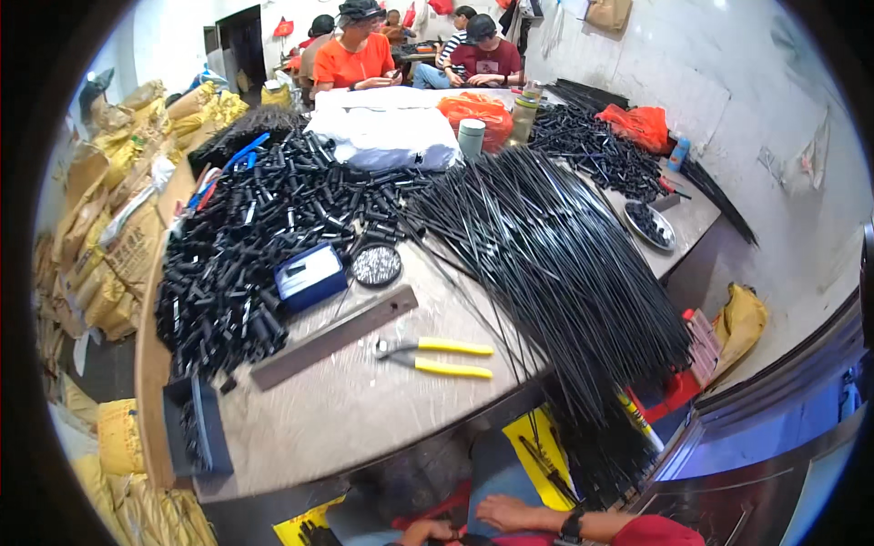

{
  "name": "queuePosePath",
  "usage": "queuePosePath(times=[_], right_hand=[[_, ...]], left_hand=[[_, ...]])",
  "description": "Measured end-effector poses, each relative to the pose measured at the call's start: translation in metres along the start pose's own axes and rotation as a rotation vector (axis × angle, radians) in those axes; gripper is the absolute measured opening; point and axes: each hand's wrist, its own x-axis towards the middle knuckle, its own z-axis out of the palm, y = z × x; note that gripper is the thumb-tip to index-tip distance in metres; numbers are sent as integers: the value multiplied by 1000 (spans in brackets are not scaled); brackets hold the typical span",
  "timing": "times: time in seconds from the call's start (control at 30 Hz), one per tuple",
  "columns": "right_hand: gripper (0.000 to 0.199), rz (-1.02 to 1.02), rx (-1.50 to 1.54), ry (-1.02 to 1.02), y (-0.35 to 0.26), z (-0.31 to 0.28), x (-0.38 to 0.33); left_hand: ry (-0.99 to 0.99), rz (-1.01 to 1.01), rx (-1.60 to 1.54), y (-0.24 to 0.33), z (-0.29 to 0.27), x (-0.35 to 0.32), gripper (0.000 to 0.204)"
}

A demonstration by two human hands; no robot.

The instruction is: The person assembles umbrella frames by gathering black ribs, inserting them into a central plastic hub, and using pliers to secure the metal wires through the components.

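Observation:
Low at the bottom edge, my right hand (506, 512) lies over my lap, fingers stretched toward the left and nothing visible in them. Beside it my left hand (428, 530) is closed, partly cut off by the picture's edge; a dark thing at its fingers is too unclear to name. Above both hands, pincers (453, 345) with yellow handles lie on the table (319, 428). A flat metal bar (334, 337) rests behind them. Long thin black rods (564, 273) lie in a big bundle to the right, hanging over the front edge above my right arm.
Short black tubes (264, 209) are heaped at the left, by a blue box (310, 280) and a round dish (377, 266) of small silvery pieces. A dark bin (211, 428) stands at the left corner. Yellow sacks (118, 246) line the left wall. Several people sit farther back.

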Motion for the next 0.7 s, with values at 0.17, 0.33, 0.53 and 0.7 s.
queuePosePath(times=[0.17, 0.33, 0.53, 0.7], right_hand=[[34, 106, -120, -145, 31, 7, 13], [34, 251, -46, -53, 41, -36, 57], [35, 319, -32, -73, 44, -61, 86], [35, 332, -32, -77, 46, -73, 96]], left_hand=[[331, 33, -216, 51, -82, -23, 44], [407, 3, -350, 57, -148, -25, 45], [437, -23, -424, 53, -182, -37, 46], [472, -38, -447, 54, -191, -45, 47]])
